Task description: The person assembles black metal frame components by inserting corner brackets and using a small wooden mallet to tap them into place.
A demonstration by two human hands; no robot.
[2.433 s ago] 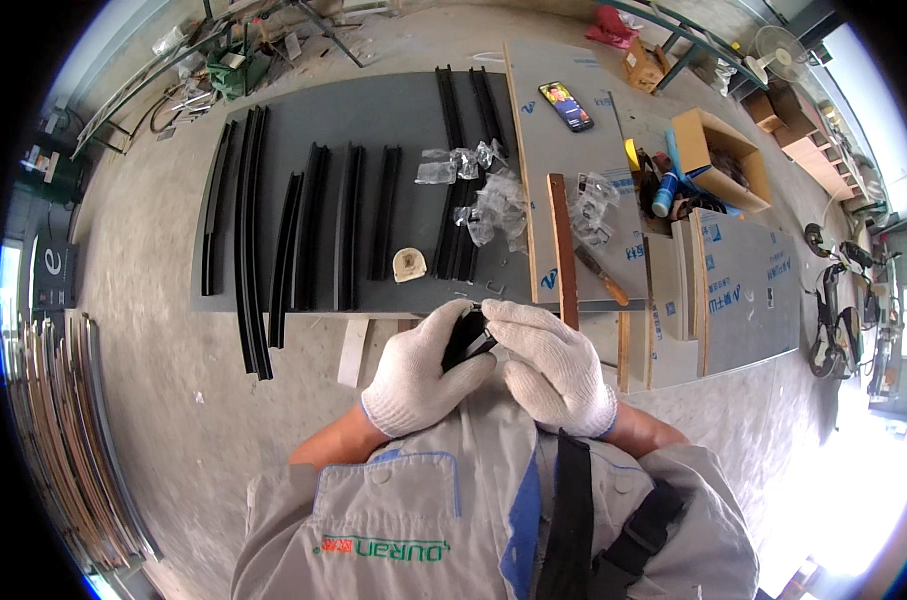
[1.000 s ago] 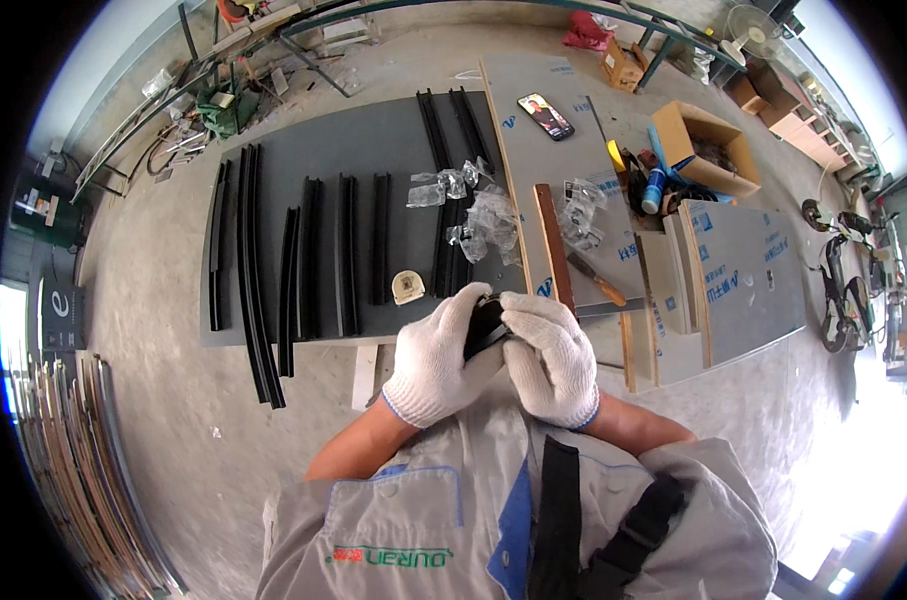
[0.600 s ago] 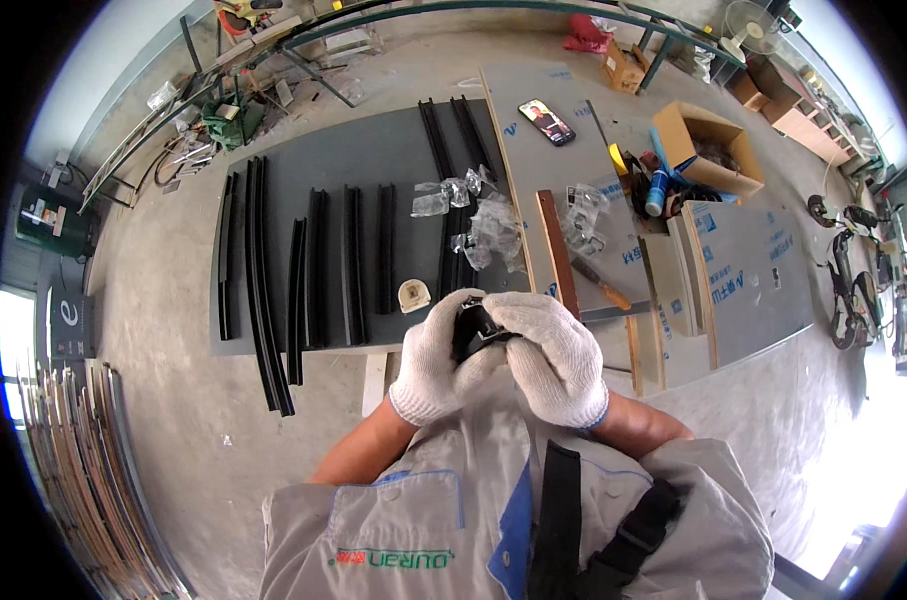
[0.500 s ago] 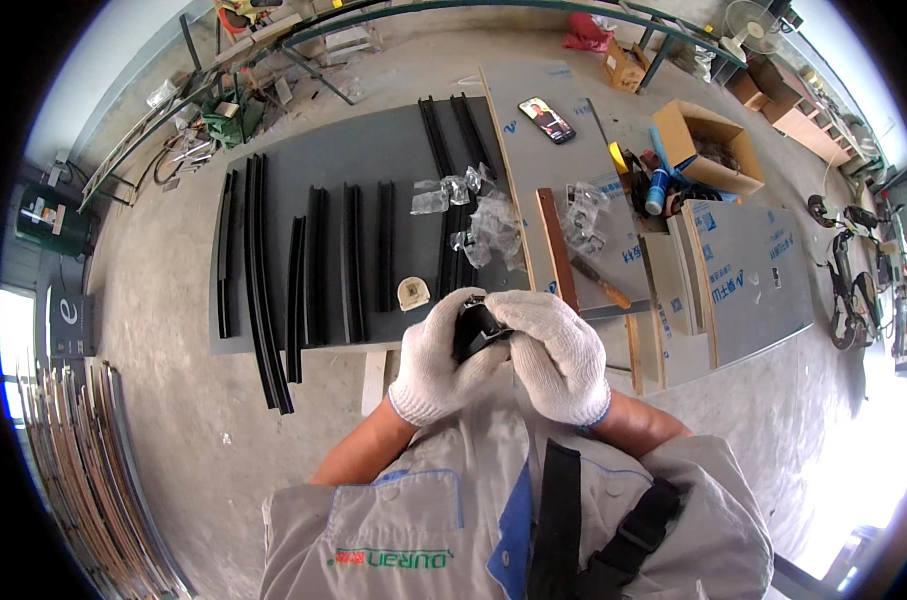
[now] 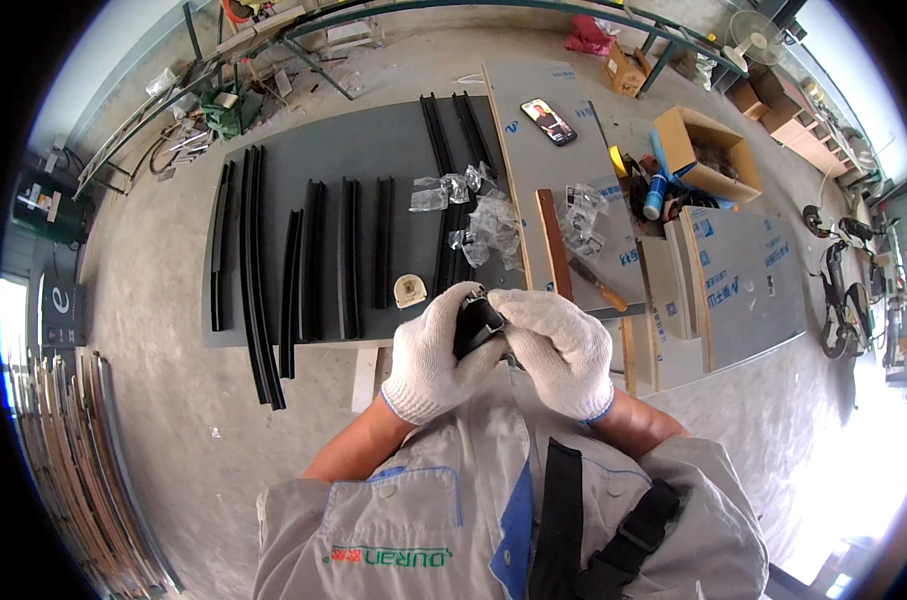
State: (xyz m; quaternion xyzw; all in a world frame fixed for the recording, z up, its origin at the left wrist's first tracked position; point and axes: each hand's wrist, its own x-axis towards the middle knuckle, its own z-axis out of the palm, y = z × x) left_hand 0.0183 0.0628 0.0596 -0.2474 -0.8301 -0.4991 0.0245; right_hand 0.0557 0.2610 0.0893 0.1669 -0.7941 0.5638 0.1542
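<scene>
In a white knitted glove, my left hand [image 5: 422,362] is wrapped round a black piece [image 5: 475,328] that looks like the end of a profile, with a shiny metal edge at its top. My right hand [image 5: 562,352], gloved the same way, pinches at the right side of this piece with thumb and fingertips. Both hands are close together in front of my chest, over the near edge of the table. The lower part of the black piece is hidden by the gloves. Just beyond my left hand lies a cream tape measure [image 5: 410,291].
Several black profiles [image 5: 314,260] lie lengthwise on the grey board [image 5: 274,135]. Clear plastic bags [image 5: 492,222], a reddish-brown bar [image 5: 554,240], a wooden-handled tool [image 5: 611,295] and a phone [image 5: 548,121] are farther right. Boards [image 5: 749,280] and an open carton [image 5: 709,155] stand at the right.
The black piece has tilted slightly in my hands, and more of its metal edge shows. My right fingertips have shifted a little along it; both hands keep their hold.
</scene>
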